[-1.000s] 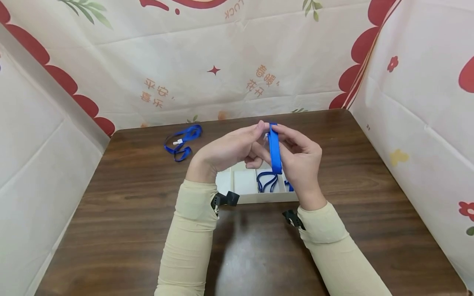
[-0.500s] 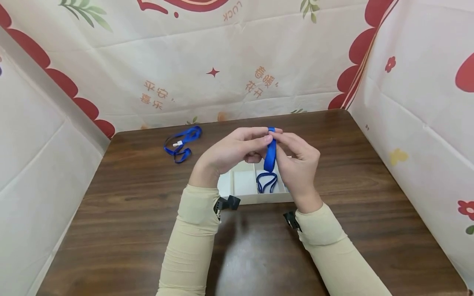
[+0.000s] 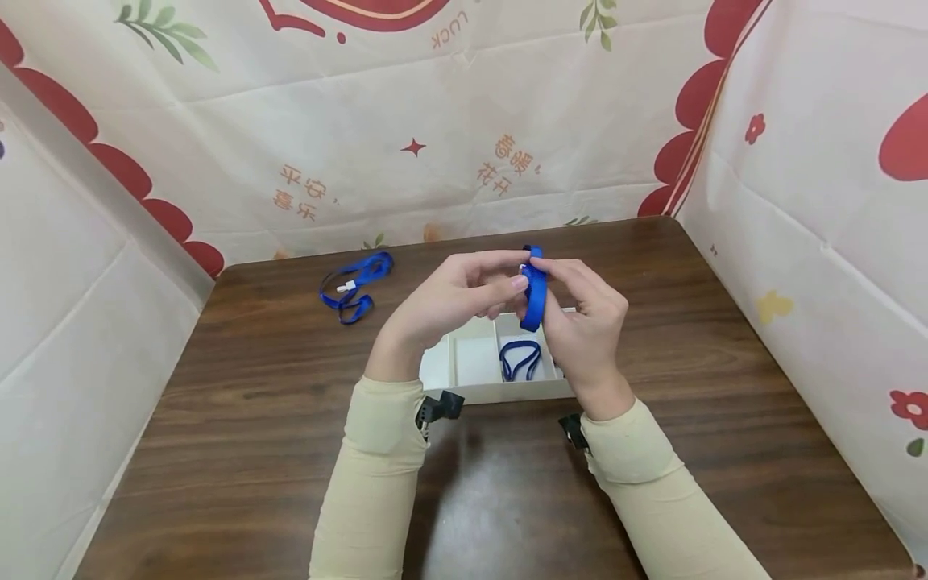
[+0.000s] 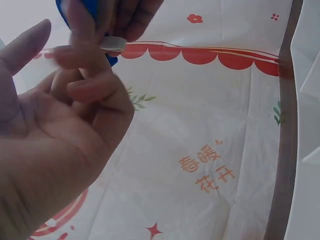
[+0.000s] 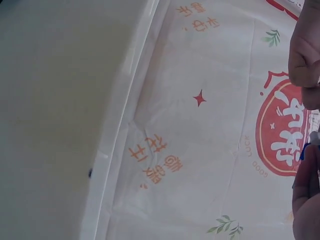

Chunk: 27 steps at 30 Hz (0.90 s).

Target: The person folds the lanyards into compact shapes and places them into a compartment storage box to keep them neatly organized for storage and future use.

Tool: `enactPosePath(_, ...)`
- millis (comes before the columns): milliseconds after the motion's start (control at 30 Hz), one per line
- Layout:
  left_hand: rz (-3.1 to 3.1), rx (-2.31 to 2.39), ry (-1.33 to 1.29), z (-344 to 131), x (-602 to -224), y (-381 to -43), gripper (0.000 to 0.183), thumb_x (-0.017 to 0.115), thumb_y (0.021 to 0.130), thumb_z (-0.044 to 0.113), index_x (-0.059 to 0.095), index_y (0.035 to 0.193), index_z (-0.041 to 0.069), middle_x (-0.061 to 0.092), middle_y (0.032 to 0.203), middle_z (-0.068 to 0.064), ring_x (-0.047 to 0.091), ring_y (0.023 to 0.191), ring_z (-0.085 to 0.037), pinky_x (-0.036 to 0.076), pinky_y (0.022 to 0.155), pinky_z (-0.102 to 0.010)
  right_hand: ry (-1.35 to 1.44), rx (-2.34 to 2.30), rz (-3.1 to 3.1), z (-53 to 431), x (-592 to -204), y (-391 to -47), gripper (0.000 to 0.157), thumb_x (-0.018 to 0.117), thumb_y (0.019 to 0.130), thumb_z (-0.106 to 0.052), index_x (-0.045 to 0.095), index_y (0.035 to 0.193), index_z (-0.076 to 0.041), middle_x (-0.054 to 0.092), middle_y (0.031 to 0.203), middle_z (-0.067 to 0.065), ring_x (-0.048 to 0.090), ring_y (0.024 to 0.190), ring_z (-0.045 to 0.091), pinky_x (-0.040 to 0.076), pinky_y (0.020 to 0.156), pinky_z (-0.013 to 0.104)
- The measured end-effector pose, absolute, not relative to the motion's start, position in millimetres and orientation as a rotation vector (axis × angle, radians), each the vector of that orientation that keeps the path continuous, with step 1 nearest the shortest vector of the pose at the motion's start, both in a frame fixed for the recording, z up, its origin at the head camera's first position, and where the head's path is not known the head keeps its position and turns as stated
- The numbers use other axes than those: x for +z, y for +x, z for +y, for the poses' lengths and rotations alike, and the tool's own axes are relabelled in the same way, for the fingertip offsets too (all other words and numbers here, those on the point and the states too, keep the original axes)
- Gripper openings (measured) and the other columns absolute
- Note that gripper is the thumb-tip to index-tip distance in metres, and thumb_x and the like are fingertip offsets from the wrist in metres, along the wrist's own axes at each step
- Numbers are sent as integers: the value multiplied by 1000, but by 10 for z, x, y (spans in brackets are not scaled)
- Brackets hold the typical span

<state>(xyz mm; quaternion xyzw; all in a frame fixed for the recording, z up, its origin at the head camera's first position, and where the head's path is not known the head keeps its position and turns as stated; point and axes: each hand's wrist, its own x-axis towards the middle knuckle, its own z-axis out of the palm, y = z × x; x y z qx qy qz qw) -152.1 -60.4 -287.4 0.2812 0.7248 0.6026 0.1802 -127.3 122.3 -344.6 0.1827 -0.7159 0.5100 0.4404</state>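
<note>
Left hand (image 3: 451, 294) beside right hand (image 3: 589, 316), fingers (image 3: 500, 292) bent

My strap (image 3: 536, 304) is blue; lanyard (image 3: 372, 267) at eleven o'clock, blue; my sleeves (image 3: 375, 475), cream; table (image 3: 239, 435), brown wood-grain; cloth (image 3: 406, 101), white with red scallops.

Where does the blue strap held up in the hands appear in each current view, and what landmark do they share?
Head: strap, just right of centre.
Left wrist: strap at the top edge, left of centre, partly hidden.
Right wrist: only a sliver of strap at the right edge, below mid-height.
Shared landmark: red star, upper middle in head, bottom centre in left wrist, above centre in right wrist.
</note>
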Motion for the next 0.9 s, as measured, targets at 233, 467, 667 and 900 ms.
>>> enactPosePath(233, 2294, 1758, 939, -555, -2881, -1295, 38, 79, 97, 12, 58, 128, 9, 80, 108, -9, 72, 95, -18, 55, 83, -28, 361, 1222, -1852, 1261, -3402, -1320, 20, 80, 94, -4, 80, 114, 2, 81, 101, 20, 78, 93, 32, 57, 89, 13)
enactPosePath(467, 2201, 2035, 1021, -521, -2829, -1206, 23, 75, 95, -3, 70, 118, -3, 77, 111, -22, 74, 97, -23, 60, 83, -28, 378, 1288, -1961, 1251, -3408, -1319, 20, 79, 94, -4, 80, 113, 1, 80, 102, 17, 76, 95, 25, 55, 94, 11)
enactPosePath(667, 2125, 2327, 933, -449, -2834, -1246, 22, 72, 98, -3, 74, 119, -8, 75, 114, -22, 75, 104, -30, 66, 87, -41, 377, 1421, -2090, 1222, -3383, -1282, 22, 81, 92, -4, 81, 113, 1, 79, 100, 17, 67, 88, -2, 56, 89, 9)
enactPosePath(900, 2173, 2371, 806, -381, -2769, -1320, 24, 74, 99, 4, 77, 121, -2, 81, 116, -18, 79, 111, -23, 64, 96, -39, 284, 1582, -2286, 1244, -3336, -1247, 21, 80, 96, -11, 82, 116, -6, 79, 105, 15, 70, 92, 8, 56, 86, 9)
